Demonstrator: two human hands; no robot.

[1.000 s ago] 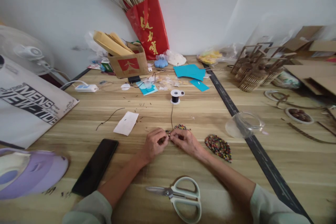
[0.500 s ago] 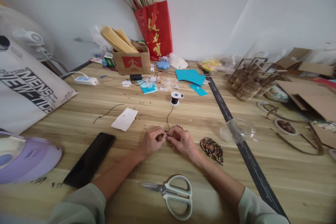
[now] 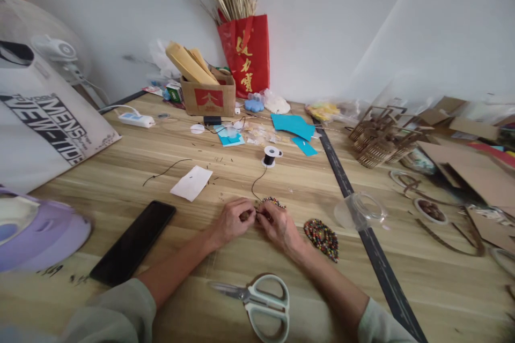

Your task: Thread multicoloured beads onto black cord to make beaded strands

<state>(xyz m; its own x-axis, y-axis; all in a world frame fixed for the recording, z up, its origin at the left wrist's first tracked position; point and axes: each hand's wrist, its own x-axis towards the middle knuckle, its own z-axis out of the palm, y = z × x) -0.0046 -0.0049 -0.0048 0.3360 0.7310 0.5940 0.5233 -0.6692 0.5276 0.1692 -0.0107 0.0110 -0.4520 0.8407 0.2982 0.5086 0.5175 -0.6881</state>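
My left hand [image 3: 232, 221] and my right hand [image 3: 277, 225] meet fingertip to fingertip on the wooden table [image 3: 281, 182], both pinched on a strand of small coloured beads [image 3: 274, 202]. A thin black cord [image 3: 257, 182] curves from my fingers back to a small spool [image 3: 271, 156]. To the right of my right hand lies a pile of coloured beads [image 3: 322, 235]. White-handled scissors [image 3: 261, 303] lie between my forearms near the front edge.
A black phone [image 3: 134, 241] lies left of my arm, with a white paper slip [image 3: 192, 183] beyond it. A clear plastic cup [image 3: 360, 209] lies on its side at the right. A cardboard box [image 3: 207, 97], red bag [image 3: 246, 56], blue paper [image 3: 292, 124] and wooden baskets [image 3: 376, 142] stand behind.
My view has swung to the right and tilted. My hands stay pinched together on the bead strand, and the cord to the spool now hangs slacker and curved.
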